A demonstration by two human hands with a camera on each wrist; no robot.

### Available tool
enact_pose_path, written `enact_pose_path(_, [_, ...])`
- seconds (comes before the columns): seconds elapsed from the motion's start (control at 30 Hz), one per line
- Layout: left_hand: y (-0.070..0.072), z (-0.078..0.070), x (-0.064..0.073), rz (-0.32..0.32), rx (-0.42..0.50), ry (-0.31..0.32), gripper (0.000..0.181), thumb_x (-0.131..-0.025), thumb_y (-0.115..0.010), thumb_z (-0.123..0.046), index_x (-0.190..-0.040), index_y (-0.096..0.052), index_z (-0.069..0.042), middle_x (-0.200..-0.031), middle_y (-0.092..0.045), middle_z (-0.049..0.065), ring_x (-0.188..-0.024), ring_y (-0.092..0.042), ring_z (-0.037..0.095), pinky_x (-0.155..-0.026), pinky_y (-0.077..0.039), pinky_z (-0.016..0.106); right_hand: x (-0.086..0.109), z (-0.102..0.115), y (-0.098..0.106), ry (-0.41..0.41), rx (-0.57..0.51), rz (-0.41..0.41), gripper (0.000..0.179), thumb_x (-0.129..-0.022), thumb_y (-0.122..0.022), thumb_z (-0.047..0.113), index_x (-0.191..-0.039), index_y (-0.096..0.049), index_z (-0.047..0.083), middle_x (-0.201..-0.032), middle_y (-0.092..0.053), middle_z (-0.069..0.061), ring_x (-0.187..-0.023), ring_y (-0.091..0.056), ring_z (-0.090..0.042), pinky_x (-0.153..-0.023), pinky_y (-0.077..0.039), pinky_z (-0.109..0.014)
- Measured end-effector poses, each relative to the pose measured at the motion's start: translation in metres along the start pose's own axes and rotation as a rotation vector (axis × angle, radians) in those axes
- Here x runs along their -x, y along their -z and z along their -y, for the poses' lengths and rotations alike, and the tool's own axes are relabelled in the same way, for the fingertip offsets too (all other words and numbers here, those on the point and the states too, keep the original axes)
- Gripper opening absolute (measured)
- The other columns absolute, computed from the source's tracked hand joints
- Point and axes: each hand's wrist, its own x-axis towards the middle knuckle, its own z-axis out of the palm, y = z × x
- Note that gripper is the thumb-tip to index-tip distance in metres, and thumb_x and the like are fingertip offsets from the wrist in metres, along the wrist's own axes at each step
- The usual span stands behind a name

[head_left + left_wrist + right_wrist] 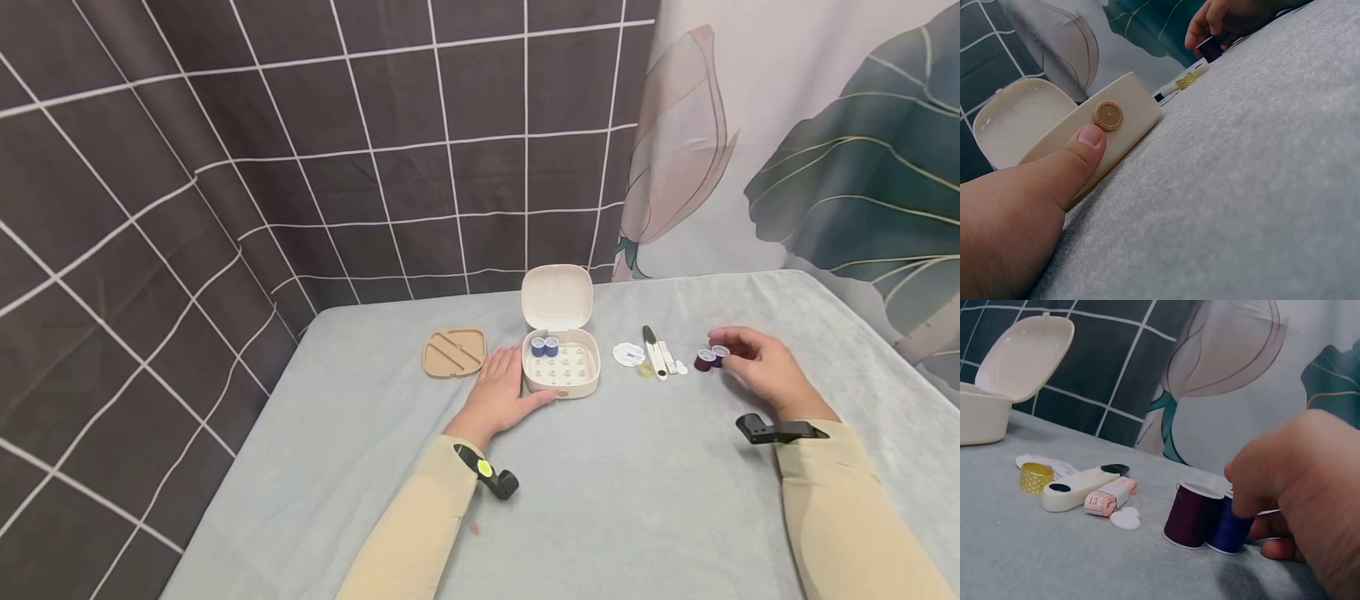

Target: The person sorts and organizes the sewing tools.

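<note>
The cylindrical violet-blue thread spool (1229, 528) stands on the grey-cloth-covered bench (600, 483), within the curled fingers and thumb of the right hand (768, 375), which grips it narrowly. At its nine o'clock, touching or very nearly so, stands the cylindrical dark maroon thread spool (1190, 519); a sideways lift could knock this one over and set it rolling. The fingertips' short purchase on the smooth thread might also let the violet-blue spool slip.

Farther toward nine o'clock lie a white heart-shaped piece (1125, 519), a rolled pink-and-white measuring tape (1110, 497) and a cream cutter with a black tip (1079, 489); a low sweep could catch them. Beyond is the cream rounded plastic box (581, 390), its lid (557, 297) raised at twelve o'clock, two blue spools (551, 347) near its eleven o'clock. The left hand (495, 400), spread wide, braces the box's side and front; uneven pressure there could shift it across the cloth.
</note>
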Motion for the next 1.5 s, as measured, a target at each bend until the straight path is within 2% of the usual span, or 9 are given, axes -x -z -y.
enact_pose_path(0.2, [0.001,-0.001,0.0,0.006,-0.006,0.001,0.1,-0.092,-0.052,-0.072,-0.16,-0.021,-0.004,-0.163,-0.03,0.014,-0.153,-0.02,0.029,-0.126,-0.01,0.043,-0.001,0.002,-0.002,-0.019,0.134,0.006,0.033,-0.086,-0.063,0.0,-0.118,-0.07,-0.001,-0.096,-0.067,-0.005,-0.075,-0.048,-0.003,-0.064,-0.039,-0.017])
enact_pose_path(0.3, [0.001,-0.001,0.0,0.007,-0.008,0.0,0.1,-0.092,-0.052,-0.071,-0.16,-0.021,-0.004,-0.163,-0.03,0.014,-0.153,-0.02,0.029,-0.126,-0.01,0.043,-0.001,0.003,-0.003,-0.023,0.162,0.007,0.03,-0.086,-0.064,0.001,-0.116,-0.071,0.0,-0.096,-0.067,-0.012,-0.074,-0.048,-0.003,-0.063,-0.038,-0.018])
enact_pose_path(0.53, [0.001,-0.001,0.001,0.011,-0.014,0.002,0.1,-0.093,-0.052,-0.071,-0.16,-0.021,-0.003,-0.163,-0.03,0.014,-0.153,-0.02,0.03,-0.126,-0.01,0.043,-0.001,0.004,-0.004,-0.058,0.177,0.012,0.03,-0.087,-0.065,0.003,-0.117,-0.071,0.0,-0.098,-0.066,-0.015,-0.076,-0.048,-0.009,-0.062,-0.038,-0.02])
enact_pose_path(0.73, [0.001,-0.001,0.001,0.016,-0.02,0.011,0.1,-0.093,-0.051,-0.071,-0.16,-0.021,-0.003,-0.163,-0.029,0.014,-0.154,-0.019,0.029,-0.126,-0.01,0.043,-0.001,0.005,-0.004,-0.094,0.186,-0.028,0.031,-0.089,-0.064,0.007,-0.119,-0.07,0.001,-0.097,-0.066,-0.015,-0.078,-0.051,-0.013,-0.064,-0.039,-0.022])
enact_pose_path(0.93, [0.001,-0.001,0.0,0.014,-0.015,0.012,0.1,-0.092,-0.052,-0.071,-0.16,-0.021,-0.005,-0.163,-0.03,0.013,-0.154,-0.02,0.028,-0.126,-0.009,0.042,-0.008,0.017,-0.004,-0.125,0.215,-0.063,0.035,-0.091,-0.061,0.012,-0.123,-0.066,-0.001,-0.108,-0.063,-0.023,-0.093,-0.054,-0.029,-0.07,-0.039,-0.029])
enact_pose_path(1.03, [0.0,0.0,-0.001,0.004,-0.015,0.006,0.1,-0.092,-0.052,-0.072,-0.16,-0.021,-0.005,-0.163,-0.03,0.013,-0.153,-0.02,0.028,-0.126,-0.01,0.043,-0.013,0.029,-0.004,-0.089,0.223,-0.075,0.036,-0.092,-0.06,0.012,-0.124,-0.066,-0.002,-0.111,-0.063,-0.025,-0.097,-0.056,-0.034,-0.071,-0.041,-0.031])
enact_pose_path(1.2, [-0.002,0.001,-0.001,0.007,-0.017,0.008,0.101,-0.092,-0.052,-0.072,-0.16,-0.02,-0.005,-0.163,-0.03,0.014,-0.154,-0.02,0.028,-0.126,-0.01,0.042,-0.024,0.055,-0.009,-0.002,0.235,-0.023,0.035,-0.092,-0.063,0.012,-0.124,-0.066,-0.003,-0.114,-0.062,-0.027,-0.096,-0.06,-0.038,-0.067,-0.045,-0.035])
enact_pose_path(1.4, [-0.002,0.002,-0.002,0.008,-0.019,0.007,0.101,-0.092,-0.051,-0.073,-0.16,-0.02,-0.006,-0.164,-0.029,0.012,-0.154,-0.02,0.027,-0.126,-0.01,0.041,-0.035,0.08,-0.024,0.11,0.257,-0.006,0.032,-0.089,-0.066,0.009,-0.119,-0.068,-0.003,-0.111,-0.065,-0.027,-0.093,-0.064,-0.041,-0.072,-0.046,-0.043])
enact_pose_path(1.5, [-0.002,0.001,-0.002,0.007,-0.023,0.007,0.101,-0.092,-0.052,-0.073,-0.16,-0.02,-0.006,-0.163,-0.03,0.013,-0.154,-0.02,0.027,-0.126,-0.01,0.041,-0.04,0.093,-0.033,0.14,0.253,0.004,0.032,-0.088,-0.066,0.007,-0.118,-0.068,-0.004,-0.111,-0.066,-0.027,-0.093,-0.064,-0.041,-0.075,-0.047,-0.047])
